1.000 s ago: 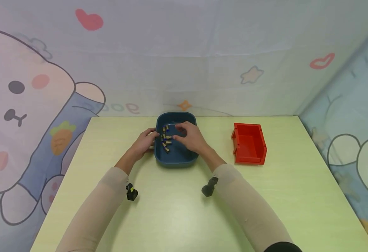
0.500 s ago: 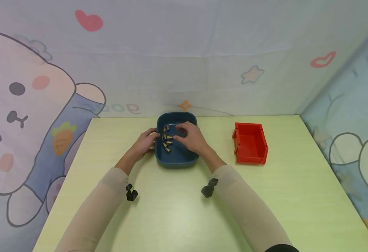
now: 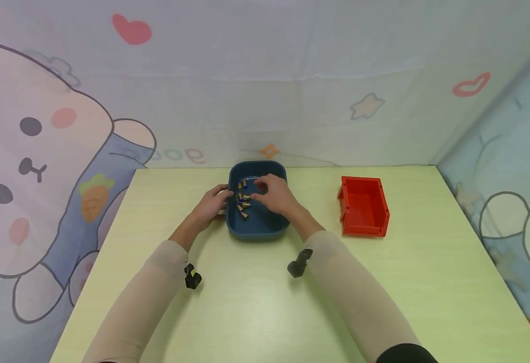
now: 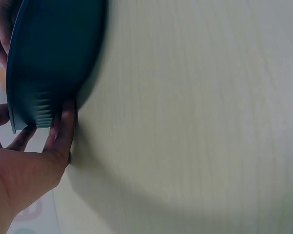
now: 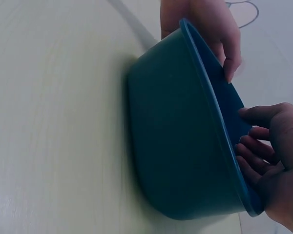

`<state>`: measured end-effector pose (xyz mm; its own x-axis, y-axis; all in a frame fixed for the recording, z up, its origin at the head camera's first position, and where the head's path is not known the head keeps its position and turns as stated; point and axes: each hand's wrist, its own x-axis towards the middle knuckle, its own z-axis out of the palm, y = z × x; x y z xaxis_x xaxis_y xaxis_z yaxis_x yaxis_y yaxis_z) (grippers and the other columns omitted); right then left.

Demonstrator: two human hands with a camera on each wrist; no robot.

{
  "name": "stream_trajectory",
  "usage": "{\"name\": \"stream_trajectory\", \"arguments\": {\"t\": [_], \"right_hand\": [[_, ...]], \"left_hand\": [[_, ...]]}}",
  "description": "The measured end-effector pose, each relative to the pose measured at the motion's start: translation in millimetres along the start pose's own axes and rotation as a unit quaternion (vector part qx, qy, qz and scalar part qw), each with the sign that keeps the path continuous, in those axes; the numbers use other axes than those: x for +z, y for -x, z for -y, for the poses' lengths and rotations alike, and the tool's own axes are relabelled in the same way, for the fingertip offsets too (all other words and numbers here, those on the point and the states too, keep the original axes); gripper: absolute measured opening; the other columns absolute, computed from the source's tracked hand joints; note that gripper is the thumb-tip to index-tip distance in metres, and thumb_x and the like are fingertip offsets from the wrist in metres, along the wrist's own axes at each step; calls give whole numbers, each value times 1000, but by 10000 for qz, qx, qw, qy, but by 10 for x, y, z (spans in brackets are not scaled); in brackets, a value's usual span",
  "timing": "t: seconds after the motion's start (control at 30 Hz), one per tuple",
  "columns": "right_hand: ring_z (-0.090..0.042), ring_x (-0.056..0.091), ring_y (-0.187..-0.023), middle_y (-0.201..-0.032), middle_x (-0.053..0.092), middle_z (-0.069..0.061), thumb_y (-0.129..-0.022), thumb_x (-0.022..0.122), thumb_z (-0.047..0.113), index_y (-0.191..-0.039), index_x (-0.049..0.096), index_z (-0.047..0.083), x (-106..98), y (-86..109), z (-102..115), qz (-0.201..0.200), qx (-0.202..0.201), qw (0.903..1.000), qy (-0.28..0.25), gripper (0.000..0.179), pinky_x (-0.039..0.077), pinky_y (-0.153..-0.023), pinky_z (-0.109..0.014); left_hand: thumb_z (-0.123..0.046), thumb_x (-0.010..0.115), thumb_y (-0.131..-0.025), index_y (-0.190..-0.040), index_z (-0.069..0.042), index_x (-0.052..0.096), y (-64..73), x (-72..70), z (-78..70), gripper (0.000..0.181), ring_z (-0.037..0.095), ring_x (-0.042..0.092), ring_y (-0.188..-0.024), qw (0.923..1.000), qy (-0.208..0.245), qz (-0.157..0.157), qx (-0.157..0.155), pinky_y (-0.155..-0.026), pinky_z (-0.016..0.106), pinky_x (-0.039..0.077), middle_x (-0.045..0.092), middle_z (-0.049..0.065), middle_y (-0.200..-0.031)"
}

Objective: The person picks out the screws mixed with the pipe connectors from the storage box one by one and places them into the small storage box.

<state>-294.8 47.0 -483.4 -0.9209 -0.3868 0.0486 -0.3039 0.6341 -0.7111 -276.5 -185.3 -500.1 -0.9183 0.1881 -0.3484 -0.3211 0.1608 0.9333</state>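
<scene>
My left hand [image 3: 210, 205] grips the left wall of a dark blue plastic bin [image 3: 257, 234], thumb over the rim and fingers against the outside. In the left wrist view its fingers lie along the bin's ribbed end [image 4: 43, 109]. Several small brass fittings [image 3: 244, 215] with blue parts lie in a loose group on the left side of the bin's floor. My right hand [image 3: 276, 194] reaches into the bin from the right, thumb and forefinger apart, with the thumb tip close beside the fittings. In both wrist views the bin's wall hides the fittings.
A red open-front plastic bin [image 3: 364, 206] stands to the right on the pale wooden table [image 3: 246, 302]. Behind the table hangs a printed cloth [image 3: 292, 116]. Small black devices sit at my left wrist [image 3: 192, 277] and right wrist [image 3: 299, 263].
The head view has shifted slightly, so everything sits a little further right. Both hands keep nearly the same places at the blue bin, and the fittings look unmoved.
</scene>
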Motion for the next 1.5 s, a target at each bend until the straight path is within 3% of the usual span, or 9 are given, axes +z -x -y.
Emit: {"name": "stream_trajectory", "arguments": {"t": [0.6,1.23,1.5], "right_hand": [[-27,65,-116,-128,64,-13,-103,74,20,-134,69,1,164,-147,1,-575,449,9949,-699,36,56,-98,-38],[-28,65,-116,-123,68,-13,-101,76,16,-127,72,3,298,-216,-63,-532,877,9947,-108,30,54,-101,-39],[-27,68,-109,-114,73,-11,-100,77,16,-120,75,3,294,-208,-66,-537,916,9941,240,23,55,-98,-39]], "left_hand": [[-31,50,-112,-165,-14,36,-33,-11,30,57,38,54,-141,10000,22,-14,-22,-106,54,54,49,21,-158],[-31,51,-111,-164,-13,37,-43,20,21,57,39,58,-137,10000,-37,-31,75,-104,54,55,54,23,-152],[-28,49,-112,-163,-12,38,-43,48,28,55,39,59,-135,9998,-128,-76,127,-101,52,57,55,23,-150]]}}
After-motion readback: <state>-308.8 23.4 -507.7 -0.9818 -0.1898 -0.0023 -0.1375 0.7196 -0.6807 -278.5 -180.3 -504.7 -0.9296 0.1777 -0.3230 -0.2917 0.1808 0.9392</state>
